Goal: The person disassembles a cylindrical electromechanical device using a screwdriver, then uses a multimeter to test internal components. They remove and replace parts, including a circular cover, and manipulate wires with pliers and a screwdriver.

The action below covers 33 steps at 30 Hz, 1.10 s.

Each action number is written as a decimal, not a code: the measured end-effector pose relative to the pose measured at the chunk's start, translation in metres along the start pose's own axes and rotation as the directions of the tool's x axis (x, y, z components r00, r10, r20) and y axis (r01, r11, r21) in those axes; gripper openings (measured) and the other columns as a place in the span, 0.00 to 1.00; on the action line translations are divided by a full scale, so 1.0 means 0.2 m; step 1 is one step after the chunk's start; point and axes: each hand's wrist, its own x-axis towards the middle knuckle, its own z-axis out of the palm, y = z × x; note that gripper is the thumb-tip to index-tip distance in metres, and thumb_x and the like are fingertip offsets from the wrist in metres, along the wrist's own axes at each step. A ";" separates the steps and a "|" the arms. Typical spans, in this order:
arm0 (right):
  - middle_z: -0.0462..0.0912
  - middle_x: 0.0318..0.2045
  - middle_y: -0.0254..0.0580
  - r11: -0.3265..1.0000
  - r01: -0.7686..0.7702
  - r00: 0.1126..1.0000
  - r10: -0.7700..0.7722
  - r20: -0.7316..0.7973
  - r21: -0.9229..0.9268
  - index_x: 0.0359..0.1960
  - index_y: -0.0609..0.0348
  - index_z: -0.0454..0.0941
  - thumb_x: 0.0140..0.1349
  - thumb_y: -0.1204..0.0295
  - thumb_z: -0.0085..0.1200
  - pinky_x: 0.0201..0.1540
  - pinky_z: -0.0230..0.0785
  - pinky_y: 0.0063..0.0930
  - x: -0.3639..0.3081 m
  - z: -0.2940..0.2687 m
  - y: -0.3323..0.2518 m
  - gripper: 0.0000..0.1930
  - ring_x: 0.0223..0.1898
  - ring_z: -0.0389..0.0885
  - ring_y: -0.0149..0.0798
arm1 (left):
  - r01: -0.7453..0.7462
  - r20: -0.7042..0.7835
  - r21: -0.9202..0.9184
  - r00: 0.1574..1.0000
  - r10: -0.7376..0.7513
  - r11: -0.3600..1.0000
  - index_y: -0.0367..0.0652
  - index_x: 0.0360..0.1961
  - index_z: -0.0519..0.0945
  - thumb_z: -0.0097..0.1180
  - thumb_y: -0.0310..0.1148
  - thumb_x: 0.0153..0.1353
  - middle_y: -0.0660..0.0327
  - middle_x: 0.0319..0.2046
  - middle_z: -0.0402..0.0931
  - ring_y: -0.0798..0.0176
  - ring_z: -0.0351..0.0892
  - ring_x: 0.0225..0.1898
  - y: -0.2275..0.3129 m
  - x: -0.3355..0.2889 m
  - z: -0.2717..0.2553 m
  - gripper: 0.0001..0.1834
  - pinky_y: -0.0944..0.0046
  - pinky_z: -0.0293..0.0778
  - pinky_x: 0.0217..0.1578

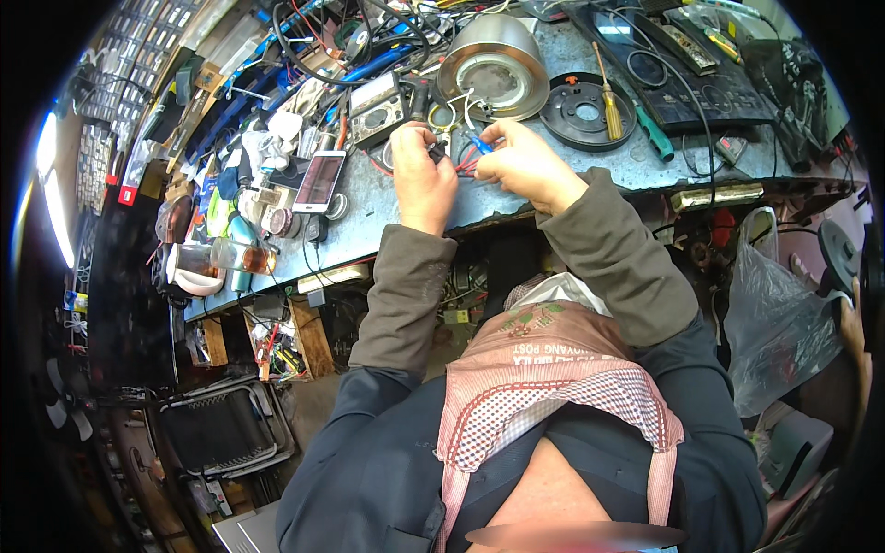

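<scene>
Fingers pinched, my left hand [424,180] holds a small dark piece at the near edge of the blue workbench [369,217]. Just right of it, my right hand [530,166] is closed on a small blue piece [480,145], whose exact kind I cannot make out. Red wires [467,168] run between the two hands. Beyond them lies a shiny metal kettle body [493,60], its round underside toward me with white wires [468,100] coming out. An analog multimeter [376,115] stands left of the kettle body.
A round black base [588,111] bears a yellow-handled screwdriver [612,112]; a green-handled tool [656,134] lies beside it. To the left are a white phone [320,180], a glass jar [241,256] and cluttered parts. At far right, another person's arm [859,336] is near a plastic bag [774,323].
</scene>
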 end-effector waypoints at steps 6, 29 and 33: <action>0.87 0.38 0.35 0.967 -0.242 0.964 0.230 0.132 0.082 0.59 0.62 0.80 0.60 0.71 0.67 0.36 0.73 0.26 0.02 -0.02 -0.06 0.25 0.37 0.83 0.29 | 0.275 0.186 -0.198 0.953 -0.240 0.941 0.37 0.55 0.74 0.69 0.22 0.60 0.46 0.52 0.78 0.46 0.80 0.55 0.05 0.00 -0.03 0.23 0.51 0.76 0.58; 0.85 0.29 0.34 0.968 -0.252 0.935 0.240 0.259 0.013 0.36 0.58 0.87 0.57 0.72 0.69 0.29 0.72 0.31 0.13 -0.04 -0.07 0.07 0.29 0.81 0.31 | 0.213 0.210 -0.565 0.971 -0.112 0.797 0.38 0.70 0.68 0.68 0.15 0.55 0.55 0.58 0.74 0.59 0.75 0.63 -0.11 -0.04 0.01 0.41 0.58 0.69 0.70; 0.85 0.30 0.33 0.965 -0.263 0.934 0.249 0.254 0.020 0.38 0.57 0.86 0.56 0.72 0.68 0.30 0.73 0.30 0.10 -0.04 -0.09 0.09 0.29 0.81 0.30 | 0.181 0.171 -0.566 0.980 -0.101 0.804 0.39 0.71 0.67 0.68 0.14 0.53 0.55 0.57 0.73 0.59 0.76 0.60 -0.11 -0.05 0.02 0.43 0.58 0.73 0.66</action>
